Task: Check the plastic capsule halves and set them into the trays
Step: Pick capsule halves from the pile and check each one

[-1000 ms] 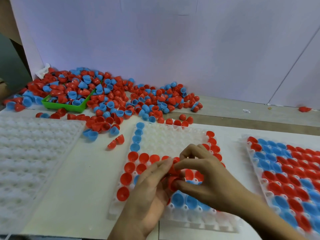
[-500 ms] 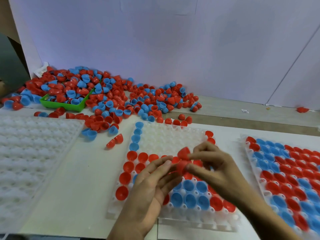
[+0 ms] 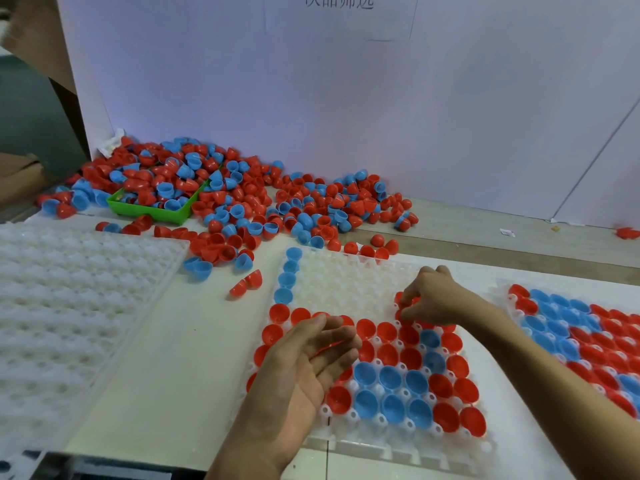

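The right hand (image 3: pixel 437 299) pinches a red plastic capsule half (image 3: pixel 401 311) in curled fingers at the right side of the clear dimpled plastic tray (image 3: pixel 332 282) in the middle of the desk (image 3: pixel 166 358). The left hand (image 3: pixel 304 362) hovers over the tray's near-left part, fingers loosely straight; a sliver of red shows among them, though I cannot tell whether they hold it. Loose red and blue halves (image 3: pixel 242 206) lie heaped at the far left.

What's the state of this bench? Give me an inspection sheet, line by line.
Surface: white table top, wooden strip behind it.
Job's things: middle tray partly filled with red and blue halves, far rows bare; right tray filled as far as seen; left tray unfilled.
Clutter: loose pile of capsule halves spilling over a green bin; scraps by the wall.
Hands: right hand pinches a red half at the middle tray; left hand open, cradling a red half.
Cables: nothing seen.
Surroundings: white backboard with printed characters.
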